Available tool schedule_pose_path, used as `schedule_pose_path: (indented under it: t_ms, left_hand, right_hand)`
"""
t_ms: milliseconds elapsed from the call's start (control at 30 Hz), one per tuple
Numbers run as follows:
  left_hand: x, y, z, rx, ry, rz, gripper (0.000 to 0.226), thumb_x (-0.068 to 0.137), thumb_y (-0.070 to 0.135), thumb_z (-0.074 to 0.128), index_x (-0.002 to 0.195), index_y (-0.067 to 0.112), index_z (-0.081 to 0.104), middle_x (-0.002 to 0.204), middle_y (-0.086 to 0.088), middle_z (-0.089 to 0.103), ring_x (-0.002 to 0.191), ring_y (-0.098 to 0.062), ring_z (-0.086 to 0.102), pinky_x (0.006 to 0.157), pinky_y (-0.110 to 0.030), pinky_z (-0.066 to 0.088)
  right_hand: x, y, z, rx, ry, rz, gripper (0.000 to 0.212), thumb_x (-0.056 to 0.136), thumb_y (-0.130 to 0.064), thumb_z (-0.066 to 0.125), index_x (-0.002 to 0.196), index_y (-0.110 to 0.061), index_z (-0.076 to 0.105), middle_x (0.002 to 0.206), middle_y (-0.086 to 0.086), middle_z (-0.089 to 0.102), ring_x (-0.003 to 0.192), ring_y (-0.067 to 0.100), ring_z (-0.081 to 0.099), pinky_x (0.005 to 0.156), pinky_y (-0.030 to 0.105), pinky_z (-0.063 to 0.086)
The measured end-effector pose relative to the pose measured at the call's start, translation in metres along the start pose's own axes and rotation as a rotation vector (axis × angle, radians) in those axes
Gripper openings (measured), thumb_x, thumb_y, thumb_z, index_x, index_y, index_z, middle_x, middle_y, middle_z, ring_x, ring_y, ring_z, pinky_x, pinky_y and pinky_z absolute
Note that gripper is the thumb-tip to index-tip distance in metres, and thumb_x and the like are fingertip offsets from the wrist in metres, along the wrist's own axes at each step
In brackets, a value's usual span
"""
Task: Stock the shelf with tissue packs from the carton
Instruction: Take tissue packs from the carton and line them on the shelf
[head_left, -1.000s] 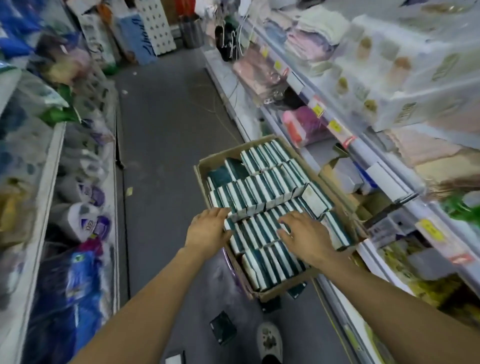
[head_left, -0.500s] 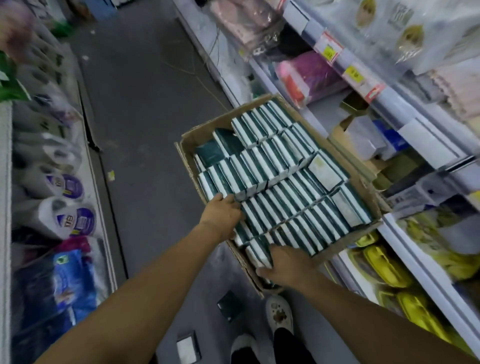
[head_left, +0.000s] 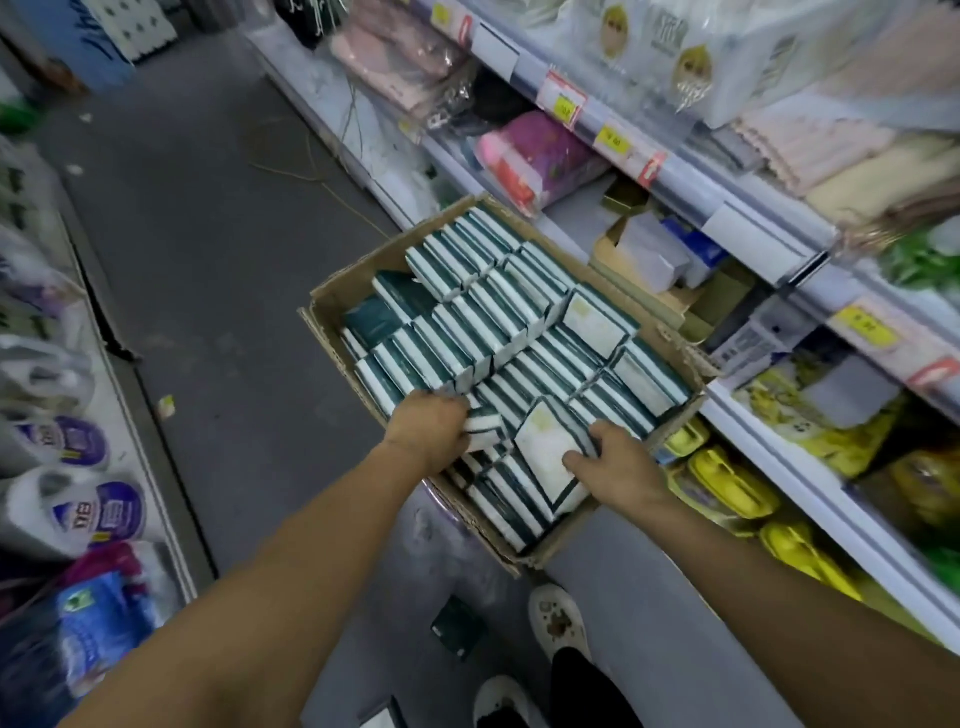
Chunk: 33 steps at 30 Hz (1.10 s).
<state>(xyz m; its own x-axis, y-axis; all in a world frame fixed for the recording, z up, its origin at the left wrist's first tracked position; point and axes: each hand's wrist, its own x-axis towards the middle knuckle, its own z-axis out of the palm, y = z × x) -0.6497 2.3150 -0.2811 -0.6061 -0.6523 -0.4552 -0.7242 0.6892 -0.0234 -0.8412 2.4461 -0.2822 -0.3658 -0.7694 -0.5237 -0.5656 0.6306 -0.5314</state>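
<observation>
Right now, the head view looks down at a brown carton (head_left: 332, 304) full of green and white tissue packs (head_left: 470, 338), beside the shelf (head_left: 769, 436). Both hands are in its near end. The left hand (head_left: 428, 436) curls round a small bunch of packs. The right hand (head_left: 615, 467) pinches one tilted pack (head_left: 545, 454). Nearly all packs are still inside, so I think most stocking is left. One dark pack (head_left: 457, 626) lies on the floor (head_left: 218, 249).

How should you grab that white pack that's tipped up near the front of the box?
Pinch the tipped pack across its thin green-edged sides, coming from above. Its broad white face is tilted up clear of the neighbouring packs, and the right hand already holds its near edge that way.
</observation>
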Motion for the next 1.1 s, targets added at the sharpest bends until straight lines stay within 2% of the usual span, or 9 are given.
schedule_pose_path:
  t_ms: [67,167,267,433,533,667,833,933,1100]
  left_hand:
    - [-0.017,0.007,-0.017,-0.413,0.033,-0.159,0.05,0.1,0.035,0.05,0.137,0.003,0.043,0.084,-0.006,0.059,0.076,-0.027,0.057,0.06,-0.033,0.041]
    - [-0.034,0.022,-0.042,-1.011,0.058,-0.323,0.051,0.099,0.035,0.055,0.132,0.0,0.041,0.1,-0.004,0.059,0.088,-0.027,0.06,0.069,-0.035,0.047]
    - [-0.053,0.043,-0.067,-1.404,0.088,-0.363,0.046,0.097,0.035,0.058,0.133,0.011,0.045,0.115,-0.007,0.064,0.099,-0.027,0.064,0.089,-0.043,0.055]
    - [-0.086,0.074,-0.124,-1.919,0.001,-0.352,0.042,0.1,0.05,0.05,0.124,0.017,0.061,0.107,-0.009,0.074,0.093,-0.03,0.072,0.079,-0.045,0.06]
    - [-0.099,0.092,-0.153,-1.959,-0.061,-0.164,0.076,0.075,0.078,0.055,0.122,0.02,0.066,0.11,-0.01,0.074,0.099,-0.031,0.072,0.087,-0.051,0.058]
    - [-0.104,0.117,-0.186,-1.939,0.08,-0.07,0.098,0.055,0.048,0.092,0.139,0.022,0.048,0.117,-0.008,0.072,0.099,-0.029,0.072,0.08,-0.051,0.06]
    - [-0.104,0.154,-0.233,-2.024,0.191,0.089,0.081,0.071,0.034,0.087,0.14,0.022,0.048,0.122,-0.006,0.07,0.11,-0.029,0.068,0.093,-0.055,0.055]
    - [-0.1,0.189,-0.261,-2.01,0.238,0.233,0.069,0.071,0.028,0.081,0.133,0.022,0.053,0.118,-0.005,0.072,0.106,-0.025,0.07,0.092,-0.048,0.056]
    - [-0.09,0.25,-0.31,-1.93,0.254,0.328,0.098,0.056,0.039,0.094,0.14,0.018,0.047,0.124,-0.007,0.069,0.106,-0.027,0.07,0.091,-0.051,0.056]
  right_hand:
    - [-0.011,-0.002,-0.021,0.03,0.092,-0.012,0.037,0.091,-0.037,0.059,0.115,-0.009,0.053,0.084,0.004,0.054,0.078,0.028,0.054,0.066,0.038,0.042]
    - [-0.033,-0.012,-0.047,0.03,0.225,-0.108,0.05,0.096,-0.034,0.054,0.137,-0.01,0.041,0.099,0.01,0.06,0.09,0.031,0.059,0.07,0.04,0.048]
    - [-0.061,-0.021,-0.066,0.098,0.36,-0.347,0.043,0.097,-0.029,0.057,0.135,-0.012,0.047,0.121,0.008,0.06,0.108,0.026,0.059,0.087,0.039,0.049]
    - [-0.103,-0.024,-0.101,-0.122,0.588,-0.764,0.042,0.083,-0.003,0.07,0.121,-0.016,0.059,0.121,0.005,0.056,0.113,0.022,0.05,0.09,0.041,0.049]
    - [-0.128,-0.026,-0.124,-0.21,0.658,-0.762,0.05,0.078,0.001,0.071,0.122,-0.018,0.057,0.126,0.007,0.051,0.118,0.026,0.045,0.082,0.045,0.053]
    - [-0.157,-0.023,-0.16,-0.175,0.721,-0.817,0.051,0.082,-0.019,0.072,0.129,-0.024,0.051,0.139,0.006,0.043,0.128,0.025,0.04,0.089,0.048,0.052]
    - [-0.199,-0.033,-0.201,0.662,0.621,-0.323,0.095,0.064,-0.071,0.07,0.144,-0.027,0.04,0.144,-0.012,0.039,0.131,0.007,0.039,0.103,0.03,0.04]
    - [-0.21,-0.035,-0.235,1.039,0.465,-0.224,0.052,0.074,-0.052,0.069,0.113,-0.016,0.066,0.111,-0.01,0.068,0.104,0.003,0.061,0.077,0.02,0.047]
    - [-0.215,-0.025,-0.3,1.346,0.611,-0.235,0.013,0.084,-0.02,0.074,0.095,-0.014,0.069,0.098,0.001,0.074,0.09,0.016,0.067,0.071,0.027,0.05]
